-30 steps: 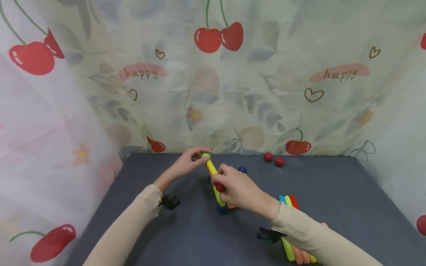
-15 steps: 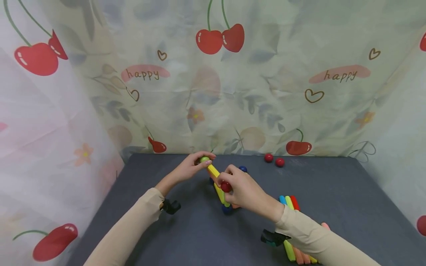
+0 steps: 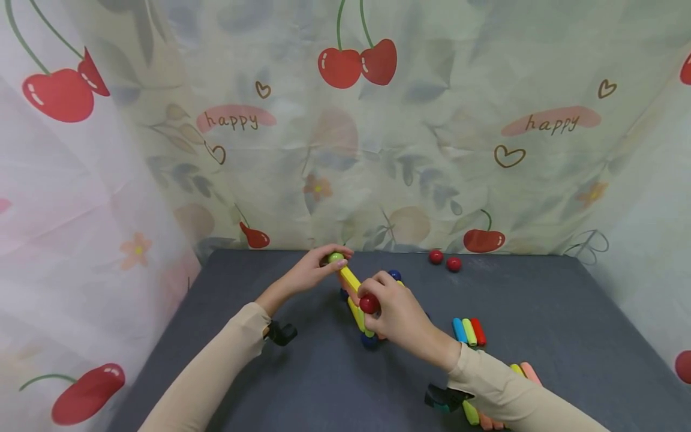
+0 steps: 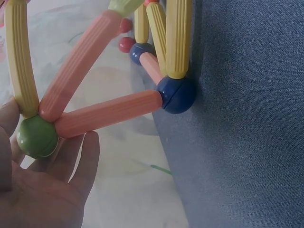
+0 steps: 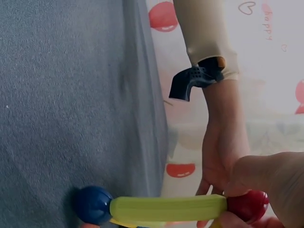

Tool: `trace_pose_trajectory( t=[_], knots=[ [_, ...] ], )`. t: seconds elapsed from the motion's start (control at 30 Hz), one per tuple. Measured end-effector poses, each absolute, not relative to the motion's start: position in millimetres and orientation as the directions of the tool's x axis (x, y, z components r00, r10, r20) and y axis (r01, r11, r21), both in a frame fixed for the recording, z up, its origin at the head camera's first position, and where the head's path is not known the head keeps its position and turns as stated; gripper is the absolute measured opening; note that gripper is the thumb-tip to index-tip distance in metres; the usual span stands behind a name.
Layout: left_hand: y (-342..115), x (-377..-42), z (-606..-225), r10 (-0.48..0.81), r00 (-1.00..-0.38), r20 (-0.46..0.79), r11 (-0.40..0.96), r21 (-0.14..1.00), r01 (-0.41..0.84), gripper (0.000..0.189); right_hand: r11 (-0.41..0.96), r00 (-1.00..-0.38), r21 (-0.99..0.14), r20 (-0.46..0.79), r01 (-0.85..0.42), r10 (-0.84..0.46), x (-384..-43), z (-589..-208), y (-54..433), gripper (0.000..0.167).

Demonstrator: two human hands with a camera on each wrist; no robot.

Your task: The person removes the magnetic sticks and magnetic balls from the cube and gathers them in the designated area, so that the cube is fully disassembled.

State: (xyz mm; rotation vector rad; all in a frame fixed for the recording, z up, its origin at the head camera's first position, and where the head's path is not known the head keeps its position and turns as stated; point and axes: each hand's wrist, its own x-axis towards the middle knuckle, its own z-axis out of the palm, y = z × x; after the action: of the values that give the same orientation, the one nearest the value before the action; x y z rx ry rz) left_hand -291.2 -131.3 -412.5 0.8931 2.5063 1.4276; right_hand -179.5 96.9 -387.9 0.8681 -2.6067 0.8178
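Observation:
A building-toy frame of ribbed rods and coloured balls stands on the dark table. At its upper left corner my left hand pinches a green ball between thumb and fingers. From that ball a yellow rod slants to a red ball, which my right hand grips. In the left wrist view, two pink rods also meet the green ball, one running to a blue ball. A light green rod joins the red ball to another blue ball. My right hand hides part of the frame.
Two loose red balls lie near the table's back edge. Short blue, green and red rods lie to the right. More rods are partly under my right sleeve. Printed cloth walls the table's back and sides.
My right hand and the red ball have shifted slightly right, and the frame's near blue ball has moved right too. My left hand keeps its pinch on the green ball.

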Motion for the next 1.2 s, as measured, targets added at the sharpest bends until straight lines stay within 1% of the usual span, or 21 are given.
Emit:
trace_pose_trajectory(
  t=[0.3, 0.5, 0.77, 0.87, 1.07, 1.13, 1.2],
  knots=[
    [-131.3, -291.8, -412.8, 0.548, -0.821, 0.163, 0.373, 0.831, 0.414, 0.034, 0.643, -0.798, -0.482, 0.451, -0.595, -0.4, -175.5, -391.9, 94.2, 0.033],
    [-130.8, -291.8, -412.1, 0.548, -0.82, 0.163, 0.374, 0.83, 0.415, 0.034, 0.647, -0.778, -0.455, 0.495, -0.612, -0.388, -173.0, -394.0, 92.5, 0.034],
    [-129.9, -291.5, -411.5, 0.556, -0.816, 0.158, 0.374, 0.829, 0.415, 0.035, 0.644, -0.763, -0.44, 0.516, -0.626, -0.389, -173.9, -398.1, 93.1, 0.033],
    [-130.1, -291.7, -411.4, 0.557, -0.815, 0.158, 0.376, 0.827, 0.417, 0.034, 0.639, -0.738, -0.412, 0.541, -0.65, -0.403, -174.4, -399.0, 93.5, 0.034],
    [-130.4, -292.4, -412.6, 0.562, -0.812, 0.159, 0.363, 0.835, 0.414, 0.034, 0.651, -0.666, -0.29, 0.593, -0.701, -0.453, -174.5, -398.9, 91.7, 0.037],
    [-129.9, -292.3, -412.6, 0.563, -0.811, 0.159, 0.356, 0.839, 0.412, 0.035, 0.653, -0.658, -0.272, 0.593, -0.707, -0.464, -174.3, -398.7, 91.3, 0.037],
    [-129.5, -292.1, -412.4, 0.563, -0.811, 0.159, 0.352, 0.841, 0.41, 0.035, 0.653, -0.663, -0.278, 0.586, -0.704, -0.466, -174.3, -398.9, 91.2, 0.036]
  ],
)
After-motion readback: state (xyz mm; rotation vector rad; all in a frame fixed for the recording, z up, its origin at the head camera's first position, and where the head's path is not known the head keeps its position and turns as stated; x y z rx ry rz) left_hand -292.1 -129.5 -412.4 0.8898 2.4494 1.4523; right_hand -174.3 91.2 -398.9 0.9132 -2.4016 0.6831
